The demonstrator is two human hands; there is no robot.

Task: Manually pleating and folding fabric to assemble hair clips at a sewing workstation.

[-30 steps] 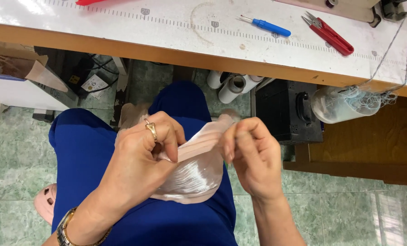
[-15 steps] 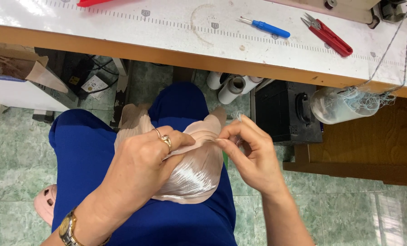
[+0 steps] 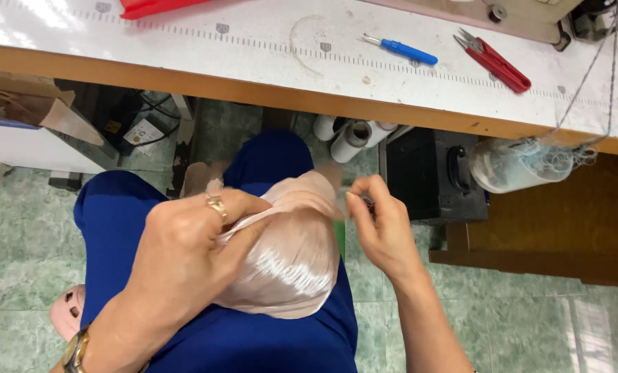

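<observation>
A bundle of shiny pale-pink satin fabric [image 3: 292, 259] is held over the lap, against the blue trousers [image 3: 254, 338], below the edge of the white worktable [image 3: 254, 62]. It is gripped by the left hand [image 3: 188, 259], whose fingers are closed over its upper edge; a ring is seen on one finger and a watch at the wrist. Compared with half a second ago, the right hand [image 3: 385, 231] has been drawn away from the cloth to the right — earlier its fingertips were pressed to the fabric beside the left hand, now a gap is seen between them. The right fingers are pinched together, but what is pinched cannot be made out; something thin and blurred may be held there. The fabric has been turned slightly, its rounded side now facing the camera.

On the table, a blue-handled seam ripper [image 3: 400, 49] and red thread snips [image 3: 493, 61] are left lying, well apart from the hands. The underside of the fabric is hidden by the left hand, and the left forearm is cut off at the bottom edge.
</observation>
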